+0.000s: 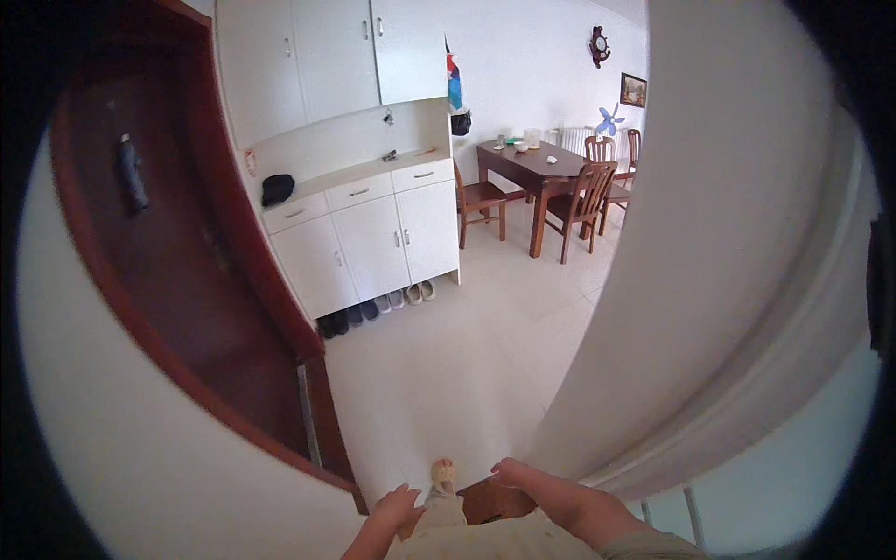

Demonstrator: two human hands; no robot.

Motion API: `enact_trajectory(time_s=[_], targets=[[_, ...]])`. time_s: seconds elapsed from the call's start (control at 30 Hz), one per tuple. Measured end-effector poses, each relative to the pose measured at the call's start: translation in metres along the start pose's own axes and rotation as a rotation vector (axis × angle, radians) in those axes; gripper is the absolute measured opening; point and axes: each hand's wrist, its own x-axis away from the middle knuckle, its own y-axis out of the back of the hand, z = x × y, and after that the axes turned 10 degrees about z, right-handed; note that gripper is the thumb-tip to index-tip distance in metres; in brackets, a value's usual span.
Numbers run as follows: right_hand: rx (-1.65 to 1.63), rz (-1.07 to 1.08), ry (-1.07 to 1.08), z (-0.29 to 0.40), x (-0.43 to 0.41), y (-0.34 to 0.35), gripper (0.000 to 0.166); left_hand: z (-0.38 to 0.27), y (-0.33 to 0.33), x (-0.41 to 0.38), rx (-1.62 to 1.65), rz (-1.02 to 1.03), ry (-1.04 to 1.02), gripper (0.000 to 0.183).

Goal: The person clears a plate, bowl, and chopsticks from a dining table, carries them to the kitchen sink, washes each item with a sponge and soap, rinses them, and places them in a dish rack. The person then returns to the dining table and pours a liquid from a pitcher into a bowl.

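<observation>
Low in the view, my left hand (400, 507) hangs in front of my body, its fingers apart and nothing in it. My right hand (509, 472) reaches forward at the bottom centre; its fingers are small in view and their pose is unclear. Between the hands, one foot in a light slipper (443, 474) stands on the pale tiled floor (448, 392). Ahead on the left is a white shoe cabinet (371, 245) with a black cap (278, 189) on its counter and several pairs of shoes (390, 301) beneath it.
A dark red door (189, 245) stands at the left. Beyond the cabinet are a dark wooden dining table (532, 164) and several wooden chairs (591, 192). A pale wall (686, 231) bounds the right side. A brown wooden surface (497, 500) lies near my feet.
</observation>
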Motion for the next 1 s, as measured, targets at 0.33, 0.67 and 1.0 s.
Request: enact_trajectory(time_s=[0.33,0.67,1.0], targets=[[-0.266,0.19,-0.344,-0.144,-0.118,0.158,0.046,0.16,0.12,-0.245,0.098,0.539,-0.069,0.053],[-0.188,0.274,-0.455,-0.293,-0.108,0.181,0.042,0.157,0.327,-0.414,0.085,0.415,-0.087,0.057],[-0.724,0.256,-0.797,-0.389,-0.157,0.296,0.049,0.206,0.36,-0.627,0.635,0.394,0.284,0.053]])
